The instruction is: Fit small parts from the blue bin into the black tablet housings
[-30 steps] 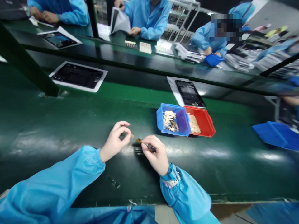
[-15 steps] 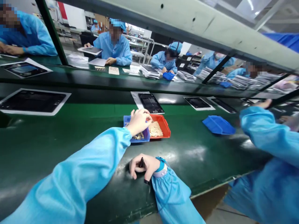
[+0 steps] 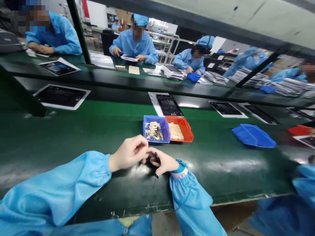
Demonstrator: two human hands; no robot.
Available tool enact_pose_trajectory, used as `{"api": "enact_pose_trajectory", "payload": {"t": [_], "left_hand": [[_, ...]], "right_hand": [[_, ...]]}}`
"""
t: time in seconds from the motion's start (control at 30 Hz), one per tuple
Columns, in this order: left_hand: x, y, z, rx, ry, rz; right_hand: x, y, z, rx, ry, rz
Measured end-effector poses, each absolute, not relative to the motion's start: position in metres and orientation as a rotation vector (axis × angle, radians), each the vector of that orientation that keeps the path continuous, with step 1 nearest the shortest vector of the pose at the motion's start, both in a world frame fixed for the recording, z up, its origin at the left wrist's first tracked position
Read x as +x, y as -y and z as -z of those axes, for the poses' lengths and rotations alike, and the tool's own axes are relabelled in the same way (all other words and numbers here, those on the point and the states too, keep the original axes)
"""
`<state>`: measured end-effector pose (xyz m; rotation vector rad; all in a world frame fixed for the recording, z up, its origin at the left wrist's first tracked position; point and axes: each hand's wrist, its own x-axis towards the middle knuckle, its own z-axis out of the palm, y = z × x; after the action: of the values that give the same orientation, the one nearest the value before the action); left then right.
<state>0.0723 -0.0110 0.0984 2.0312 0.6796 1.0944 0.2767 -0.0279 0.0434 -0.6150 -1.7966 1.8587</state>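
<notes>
My left hand and my right hand meet over the dark green bench, fingertips together. The right hand grips a thin black tool whose tip points down toward me. The left hand's fingers are pinched against the right; what they pinch is too small to make out. Just beyond the hands stands a blue bin with several small pale parts, and a red bin with pale parts touches its right side.
Dark tablet-like panels on white sheets lie on the belt behind. An upturned blue bin sits to the right. Other people in blue coats work across the far bench. Another person's blue sleeve is at the right edge.
My left hand has come back from the blue bin to meet my right hand. The right hand has lifted slightly toward it. The view has swung left and down.
</notes>
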Motion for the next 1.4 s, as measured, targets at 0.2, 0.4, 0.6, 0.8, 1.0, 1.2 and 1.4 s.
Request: {"api": "enact_pose_trajectory", "payload": {"t": [0.2,0.4,0.6,0.8,1.0,1.2,1.4], "left_hand": [[0.007,0.040,-0.077,2.102,-0.589,-0.824],[-0.033,0.034,-0.067,2.084,-0.416,-0.871],[-0.049,0.024,-0.047,1.960,-0.589,-0.861],[-0.054,0.010,-0.032,1.627,-0.879,-1.007],[-0.049,0.016,-0.032,1.517,-0.934,-0.919],[-0.049,0.015,-0.031,1.436,-0.963,-0.885],[-0.050,0.014,-0.031,1.432,-0.945,-0.868]], "right_hand": [[0.201,0.028,-0.066,-0.597,1.941,-1.616],[0.152,0.015,-0.072,-0.665,1.962,-1.633],[0.143,0.008,-0.057,-0.734,1.827,-1.669],[0.154,0.007,-0.047,-0.912,1.166,-1.270],[0.154,0.020,-0.039,-1.038,1.079,-1.158],[0.142,0.044,-0.037,-1.190,1.164,-1.238],[0.137,0.051,-0.047,-1.277,1.312,-1.159]]}}
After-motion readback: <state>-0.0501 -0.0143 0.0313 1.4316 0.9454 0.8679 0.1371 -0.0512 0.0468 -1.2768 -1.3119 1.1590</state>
